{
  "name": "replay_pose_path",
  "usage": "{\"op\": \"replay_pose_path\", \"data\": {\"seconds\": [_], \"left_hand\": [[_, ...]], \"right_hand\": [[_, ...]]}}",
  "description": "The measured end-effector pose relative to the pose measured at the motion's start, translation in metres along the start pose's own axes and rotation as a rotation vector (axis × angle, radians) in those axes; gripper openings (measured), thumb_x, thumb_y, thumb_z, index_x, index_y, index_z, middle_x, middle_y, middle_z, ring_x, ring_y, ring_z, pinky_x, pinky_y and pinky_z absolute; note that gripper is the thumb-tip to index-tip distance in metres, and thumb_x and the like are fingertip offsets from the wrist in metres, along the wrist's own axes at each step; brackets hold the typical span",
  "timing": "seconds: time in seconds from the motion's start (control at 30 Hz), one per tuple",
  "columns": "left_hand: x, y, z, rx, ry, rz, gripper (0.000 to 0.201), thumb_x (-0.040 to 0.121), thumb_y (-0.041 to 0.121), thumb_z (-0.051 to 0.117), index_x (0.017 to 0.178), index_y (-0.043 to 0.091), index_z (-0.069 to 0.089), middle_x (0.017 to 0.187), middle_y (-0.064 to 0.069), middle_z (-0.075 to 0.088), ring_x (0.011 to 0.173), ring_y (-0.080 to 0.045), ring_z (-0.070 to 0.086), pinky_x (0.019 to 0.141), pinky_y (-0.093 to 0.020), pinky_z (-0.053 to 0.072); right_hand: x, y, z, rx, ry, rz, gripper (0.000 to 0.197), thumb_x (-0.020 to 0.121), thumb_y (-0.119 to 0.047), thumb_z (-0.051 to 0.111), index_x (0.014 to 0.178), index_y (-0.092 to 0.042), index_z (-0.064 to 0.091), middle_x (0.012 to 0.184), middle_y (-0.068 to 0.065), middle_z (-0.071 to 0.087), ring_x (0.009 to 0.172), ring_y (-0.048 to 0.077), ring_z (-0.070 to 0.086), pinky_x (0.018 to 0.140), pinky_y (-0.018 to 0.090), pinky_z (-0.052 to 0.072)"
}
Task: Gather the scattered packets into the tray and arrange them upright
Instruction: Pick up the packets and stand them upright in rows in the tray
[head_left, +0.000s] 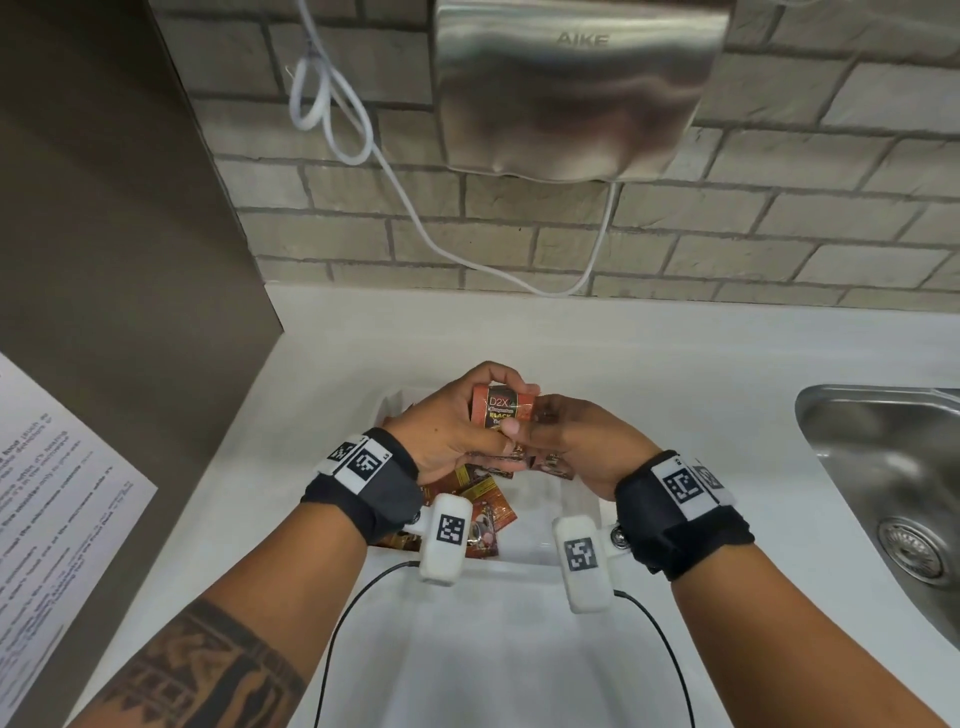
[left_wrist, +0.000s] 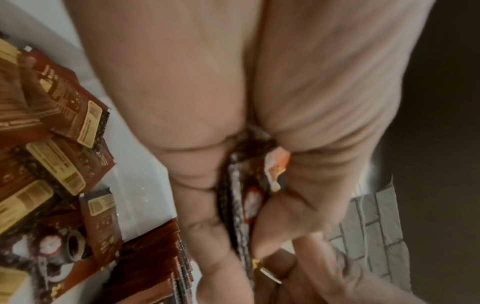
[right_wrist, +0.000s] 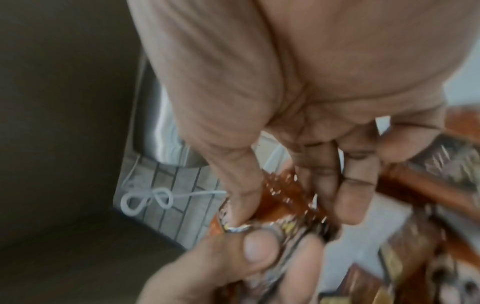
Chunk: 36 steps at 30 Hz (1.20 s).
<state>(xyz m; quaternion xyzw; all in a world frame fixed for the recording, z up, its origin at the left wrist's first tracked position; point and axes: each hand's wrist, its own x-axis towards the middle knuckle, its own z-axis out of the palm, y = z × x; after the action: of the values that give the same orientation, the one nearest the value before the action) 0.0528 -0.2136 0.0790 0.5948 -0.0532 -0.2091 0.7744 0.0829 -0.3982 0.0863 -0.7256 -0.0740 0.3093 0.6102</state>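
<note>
Over the white tray (head_left: 582, 499) on the counter (head_left: 675, 353), both hands meet around a small stack of packets (head_left: 503, 410). The left hand (head_left: 457, 431) has its fingers curled over the top of the stack and its thumb pressed on the front face, so the printed side looks up toward the person. The right hand (head_left: 566, 441) comes in from the sink (head_left: 883, 467) side, its thumb and fingers pinching the stack's edge; the right wrist view shows this, though blurred.

The held stack stands with its long axis roughly upright, lifted above the tray's far end. Directly below the hands, and toward the near left part of the tray, loose packets (head_left: 483, 506) lie flat and overlapping, facing every which way. The tray's right half looks bare.

To my eye, the coming move turns on this: the stack is already vertical and sits straight above the tray, so it only needs lowering onto its bottom edge, probably against a tray wall. The left hand carries most of the grip; the right seems to be squaring the edges.
</note>
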Motion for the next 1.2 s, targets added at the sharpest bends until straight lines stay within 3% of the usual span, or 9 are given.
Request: {"op": "replay_pose_path", "data": {"seconds": [0.1, 0.17, 0.3, 0.4, 0.53, 0.7, 0.9, 1.07, 1.2], "left_hand": [[0.0, -0.002, 0.0, 0.08, 0.077, -0.031, 0.054, 0.08, -0.027, 0.06, 0.112, 0.017, 0.057, 0.114, -0.013, 0.061, 0.097, -0.028, 0.067, 0.079, -0.052, 0.061], [-0.001, -0.002, 0.0, 0.121, 0.096, -0.043, 0.053, 0.079, -0.023, 0.065, 0.112, 0.018, 0.059, 0.111, -0.015, 0.058, 0.097, -0.028, 0.066, 0.073, -0.046, 0.062], [-0.001, -0.003, 0.004, 0.119, 0.091, -0.041, 0.051, 0.079, -0.018, 0.071, 0.112, 0.02, 0.061, 0.109, -0.015, 0.061, 0.099, -0.03, 0.065, 0.065, -0.038, 0.061], [-0.004, -0.004, 0.005, 0.084, 0.098, -0.042, 0.05, 0.082, -0.014, 0.071, 0.118, 0.018, 0.06, 0.113, -0.011, 0.064, 0.1, -0.026, 0.067, 0.063, -0.036, 0.061], [-0.005, -0.005, 0.005, 0.082, 0.107, -0.049, 0.052, 0.082, -0.009, 0.073, 0.123, 0.018, 0.057, 0.112, -0.008, 0.065, 0.1, -0.023, 0.069, 0.064, -0.037, 0.061], [-0.006, -0.006, 0.008, 0.15, 0.093, -0.052, 0.05, 0.081, -0.004, 0.077, 0.124, 0.012, 0.057, 0.109, -0.009, 0.068, 0.096, -0.024, 0.071, 0.066, -0.038, 0.061], [-0.005, -0.006, 0.009, 0.23, 0.133, -0.02, 0.048, 0.082, 0.002, 0.079, 0.124, 0.011, 0.058, 0.117, -0.015, 0.069, 0.098, -0.027, 0.072, 0.063, -0.037, 0.061], [0.001, -0.01, 0.014, 0.303, 0.194, 0.006, 0.042, 0.083, 0.006, 0.079, 0.12, 0.015, 0.061, 0.112, -0.012, 0.072, 0.096, -0.027, 0.073, 0.06, -0.034, 0.061], [0.006, -0.014, 0.009, 0.386, 0.175, -0.071, 0.044, 0.081, 0.008, 0.082, 0.118, 0.019, 0.062, 0.114, -0.006, 0.07, 0.095, -0.025, 0.074, 0.066, -0.041, 0.063]], "right_hand": [[-0.007, -0.009, -0.006, -0.402, 0.211, -0.1, 0.052, 0.081, -0.049, 0.077, 0.119, -0.021, 0.057, 0.106, -0.002, 0.066, 0.095, 0.018, 0.067, 0.076, 0.033, 0.056], [-0.01, -0.016, -0.009, -0.494, 0.367, -0.244, 0.046, 0.08, -0.043, 0.08, 0.117, -0.027, 0.058, 0.107, -0.005, 0.059, 0.091, 0.012, 0.063, 0.075, 0.029, 0.052], [-0.009, -0.027, -0.009, -0.519, 0.246, -0.305, 0.028, 0.079, -0.024, 0.083, 0.101, -0.026, 0.066, 0.09, -0.005, 0.067, 0.073, 0.006, 0.065, 0.065, 0.02, 0.049], [-0.004, -0.025, -0.017, -0.515, 0.249, -0.284, 0.019, 0.081, -0.018, 0.08, 0.093, -0.028, 0.069, 0.081, -0.009, 0.069, 0.069, 0.002, 0.064, 0.066, 0.021, 0.049], [-0.003, -0.022, -0.02, -0.497, 0.224, -0.249, 0.017, 0.083, -0.025, 0.078, 0.097, -0.027, 0.069, 0.092, -0.006, 0.069, 0.081, 0.01, 0.068, 0.073, 0.028, 0.054], [-0.003, -0.023, -0.02, -0.491, 0.204, -0.242, 0.014, 0.085, -0.018, 0.077, 0.095, -0.025, 0.07, 0.085, -0.004, 0.073, 0.077, 0.013, 0.07, 0.07, 0.029, 0.055], [-0.008, -0.027, -0.027, -0.522, 0.221, -0.273, 0.007, 0.085, -0.02, 0.077, 0.084, -0.025, 0.071, 0.077, -0.007, 0.07, 0.07, 0.007, 0.063, 0.067, 0.024, 0.046], [-0.012, -0.035, -0.033, -0.595, 0.225, -0.292, 0.008, 0.086, -0.023, 0.076, 0.08, -0.027, 0.071, 0.078, -0.008, 0.07, 0.072, 0.006, 0.062, 0.067, 0.02, 0.043], [-0.012, -0.034, -0.041, -0.681, 0.261, -0.254, 0.006, 0.085, -0.027, 0.076, 0.081, -0.027, 0.073, 0.082, -0.009, 0.072, 0.08, 0.008, 0.065, 0.07, 0.019, 0.046]]}}
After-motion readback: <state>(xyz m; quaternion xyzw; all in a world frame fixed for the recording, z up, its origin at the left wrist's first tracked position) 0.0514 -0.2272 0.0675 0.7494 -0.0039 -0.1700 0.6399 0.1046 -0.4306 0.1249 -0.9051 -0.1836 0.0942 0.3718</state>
